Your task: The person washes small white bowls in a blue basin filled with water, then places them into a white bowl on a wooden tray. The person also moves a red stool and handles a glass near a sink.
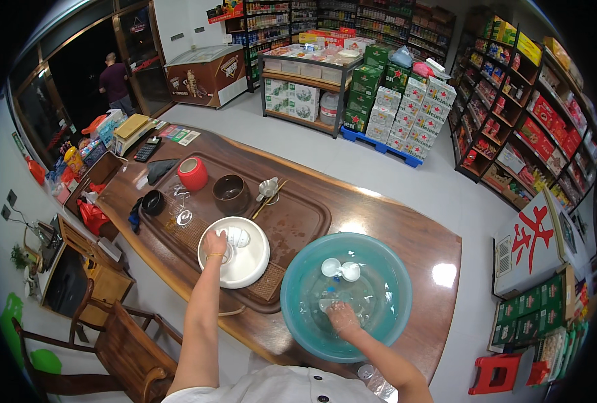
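Observation:
My left hand point(214, 243) reaches into a round white basin point(256, 259) on the tea tray. Its fingers are beside several small white cups point(238, 237) lying together on their sides; whether it grips one cannot be told. A clear rim shows near my wrist. Under water in a teal plastic tub point(399, 302), my right hand point(342, 320) has a small pale cup point(325, 305) at its fingertips. Farther back in the same tub, two white cups point(341, 270) sit side by side, with small blue spots near them.
The brown tea tray point(298, 214) holds a red canister point(192, 174), a dark bowl point(231, 194), a smaller black bowl point(153, 202), clear glassware point(182, 209), a metal strainer point(268, 188) and a thin stick. A wooden chair point(127, 337) stands left. Beyond the table are stacked beer cartons and a person point(115, 83).

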{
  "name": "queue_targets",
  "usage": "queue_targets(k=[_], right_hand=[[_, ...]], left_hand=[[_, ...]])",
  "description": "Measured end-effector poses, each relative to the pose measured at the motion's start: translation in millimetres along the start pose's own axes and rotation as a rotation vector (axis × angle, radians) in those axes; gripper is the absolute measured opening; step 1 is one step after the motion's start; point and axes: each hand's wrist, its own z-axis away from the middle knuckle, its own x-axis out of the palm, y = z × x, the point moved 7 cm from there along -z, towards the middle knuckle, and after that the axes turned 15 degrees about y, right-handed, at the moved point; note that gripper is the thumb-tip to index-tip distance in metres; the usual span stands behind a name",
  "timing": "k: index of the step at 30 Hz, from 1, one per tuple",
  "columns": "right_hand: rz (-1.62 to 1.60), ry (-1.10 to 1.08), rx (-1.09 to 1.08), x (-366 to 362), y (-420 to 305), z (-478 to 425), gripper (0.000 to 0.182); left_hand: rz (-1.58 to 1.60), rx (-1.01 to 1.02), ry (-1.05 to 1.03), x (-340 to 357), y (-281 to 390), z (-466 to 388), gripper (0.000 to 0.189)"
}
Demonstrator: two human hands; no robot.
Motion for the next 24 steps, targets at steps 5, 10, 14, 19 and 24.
queue_targets(k=[5,10,14,19,24], right_hand=[[-0.139,-0.067,0.145,20,10,-7,0.016],[-0.801,-0.142,0.901,23,40,-15,0.014],[-1.416,0.156,1.215,8,54,-25,0.013],[-0.648,0.397,0.423,-54,33,-40,0.021],[-0.163,0.229,0.066,-82,2,-52,0.024]], left_hand=[[0.396,0.527,0.383,-65,101,95,0.032],[0.725,0.731,-0.226,-30,160,248,0.017],[0.855,0.245,-0.505,29,137,307,0.021],[1.021,-0.764,-1.179,90,112,351,0.025],[1.014,-0.847,-1.204,80,119,346,0.027]])
